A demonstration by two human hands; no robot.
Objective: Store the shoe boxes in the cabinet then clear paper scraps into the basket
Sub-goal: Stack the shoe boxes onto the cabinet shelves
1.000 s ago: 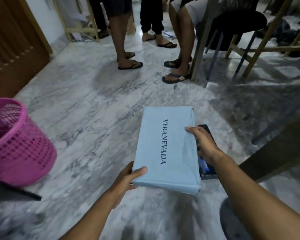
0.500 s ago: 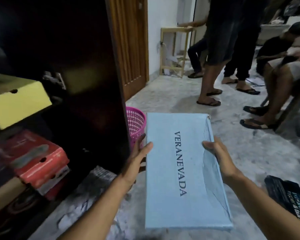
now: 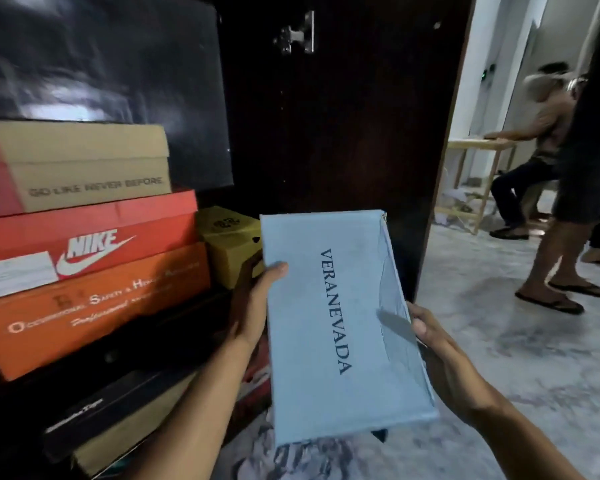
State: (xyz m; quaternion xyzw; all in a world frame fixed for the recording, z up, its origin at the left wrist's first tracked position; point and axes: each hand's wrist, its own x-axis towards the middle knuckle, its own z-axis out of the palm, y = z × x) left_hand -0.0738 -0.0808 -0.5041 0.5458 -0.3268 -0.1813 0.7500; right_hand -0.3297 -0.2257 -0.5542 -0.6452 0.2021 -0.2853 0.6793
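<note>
I hold a light blue shoe box (image 3: 329, 327) printed VERANEVADA in the air in front of the dark cabinet (image 3: 326, 116). My left hand (image 3: 253, 306) grips its left edge, thumb on the lid. My right hand (image 3: 433, 344) grips the right edge lower down. Inside the cabinet, to the left, stand a tan box (image 3: 84, 161), a red Nike box (image 3: 90, 237), an orange box (image 3: 90, 306) and a small yellow box (image 3: 232, 244) just beyond the blue box's top left corner.
A black box (image 3: 94, 410) and a brown one (image 3: 125, 441) lie on the lower shelf. The open cabinet door (image 3: 378, 133) stands behind the blue box. Marble floor (image 3: 499, 341) spreads to the right, where people stand and sit by a wooden table (image 3: 478, 147).
My view has swung left to face the cabinet's shelves. Both hands have carried the blue box up from the floor and close to the stacked boxes. The pink basket has left the view.
</note>
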